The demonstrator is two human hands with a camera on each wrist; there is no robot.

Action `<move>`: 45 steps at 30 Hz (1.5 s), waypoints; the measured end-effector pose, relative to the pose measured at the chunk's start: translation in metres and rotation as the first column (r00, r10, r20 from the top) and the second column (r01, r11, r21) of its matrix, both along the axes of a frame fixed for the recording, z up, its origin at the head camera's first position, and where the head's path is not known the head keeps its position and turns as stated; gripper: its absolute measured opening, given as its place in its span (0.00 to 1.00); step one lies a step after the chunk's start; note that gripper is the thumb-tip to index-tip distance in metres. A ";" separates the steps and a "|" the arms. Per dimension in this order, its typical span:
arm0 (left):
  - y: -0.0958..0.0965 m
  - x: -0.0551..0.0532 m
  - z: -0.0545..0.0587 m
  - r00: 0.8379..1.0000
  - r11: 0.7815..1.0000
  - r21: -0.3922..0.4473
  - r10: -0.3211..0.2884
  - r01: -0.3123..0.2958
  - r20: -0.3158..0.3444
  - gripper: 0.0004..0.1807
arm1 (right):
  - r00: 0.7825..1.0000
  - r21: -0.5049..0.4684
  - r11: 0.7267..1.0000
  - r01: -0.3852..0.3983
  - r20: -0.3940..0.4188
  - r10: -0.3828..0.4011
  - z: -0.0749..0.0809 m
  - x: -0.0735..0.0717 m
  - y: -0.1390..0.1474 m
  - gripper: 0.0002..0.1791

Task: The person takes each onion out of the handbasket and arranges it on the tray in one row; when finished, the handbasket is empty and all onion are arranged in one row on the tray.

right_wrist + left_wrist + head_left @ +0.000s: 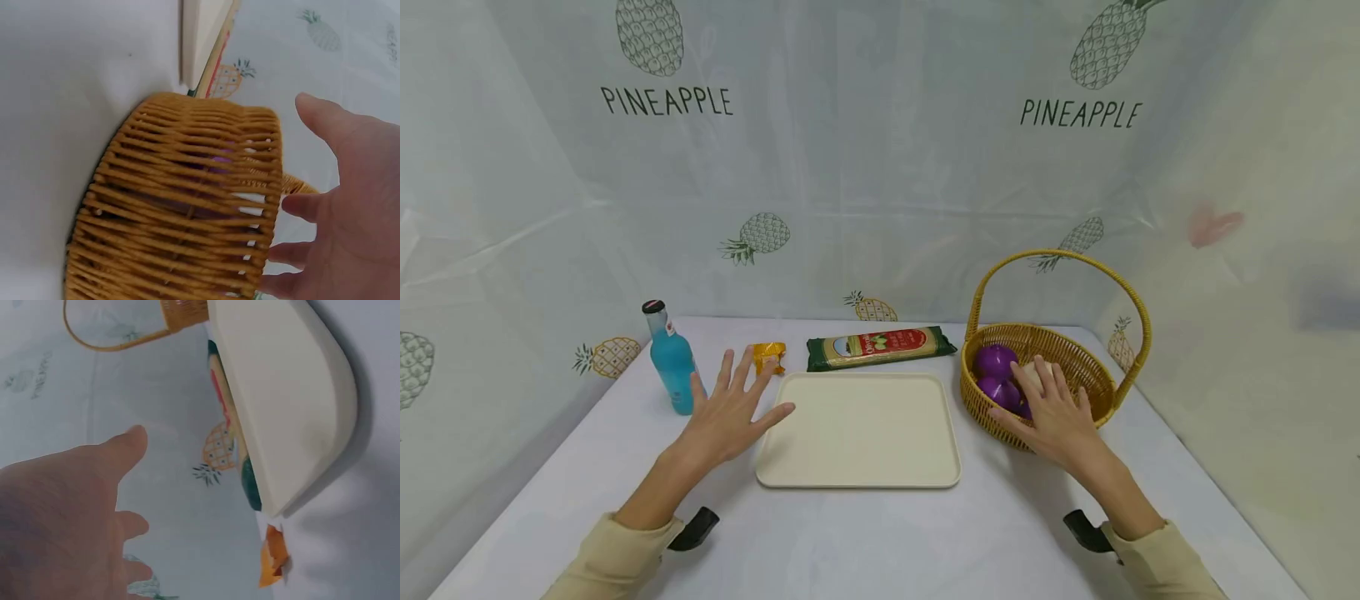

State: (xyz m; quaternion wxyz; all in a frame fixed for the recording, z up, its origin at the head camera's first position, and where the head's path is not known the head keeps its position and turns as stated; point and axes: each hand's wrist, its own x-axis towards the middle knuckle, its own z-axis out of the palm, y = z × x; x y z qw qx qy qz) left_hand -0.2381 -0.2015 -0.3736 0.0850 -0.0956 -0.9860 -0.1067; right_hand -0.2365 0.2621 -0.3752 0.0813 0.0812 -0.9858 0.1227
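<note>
My left hand (724, 423), fingers spread, is over the left edge of a cream rectangular tray (861, 433) and holds nothing. Just past its fingertips lies a small orange packet (769, 357). My right hand (1060, 421) is spread too, over the near rim of a wicker basket (1036, 333) with a tall handle. Inside the basket are several shiny purple round things (996, 362) and a pale one (1033, 377), partly hidden by the fingers. In the right wrist view the fingertips come right at the basket's woven rim (265, 169).
A blue bottle (673, 362) with a dark cap stands left of the left hand. Behind the tray lies a long green and gold packet (880, 347) with a red label. A pineapple-print curtain (880, 167) hangs behind the white table (850, 542).
</note>
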 end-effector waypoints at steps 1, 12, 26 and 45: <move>-0.001 -0.002 -0.002 1.000 1.000 0.006 -0.001 0.001 0.005 0.48 | 1.000 -0.004 1.000 -0.002 -0.004 0.002 -0.001 0.000 0.002 0.49; -0.020 -0.024 -0.021 0.999 0.995 0.098 -0.038 0.034 0.033 0.46 | 0.999 -0.083 0.996 -0.042 -0.025 0.040 0.002 -0.006 0.026 0.44; -0.031 -0.051 -0.033 0.941 0.913 0.401 -0.192 0.068 0.279 0.34 | 0.980 -0.111 0.979 -0.170 0.083 0.179 0.014 -0.024 0.055 0.41; -0.035 -0.066 -0.053 0.900 0.817 0.577 -0.259 0.010 0.350 0.24 | 0.947 -0.163 0.959 -0.230 0.190 0.259 0.014 -0.036 0.066 0.32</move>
